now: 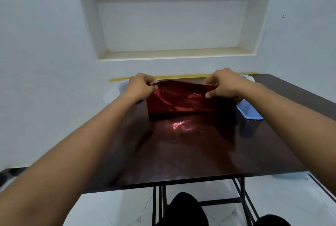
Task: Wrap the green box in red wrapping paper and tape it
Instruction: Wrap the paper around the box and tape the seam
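Observation:
A shiny red sheet of wrapping paper (180,98) is held up over the far part of the dark table (181,153), its lower edge near the tabletop. My left hand (141,85) pinches the sheet's top left corner. My right hand (224,85) pinches the top right corner. The paper hangs between both hands, slightly crumpled. No green box or tape shows; whatever lies behind the sheet is hidden.
A pale blue plastic tray (250,110) lies on the table just right of the paper, partly behind my right forearm. A whitish container (122,85) peeks out behind my left hand. The wall with a recessed niche (171,25) stands right behind the table. My knees show below the table's near edge.

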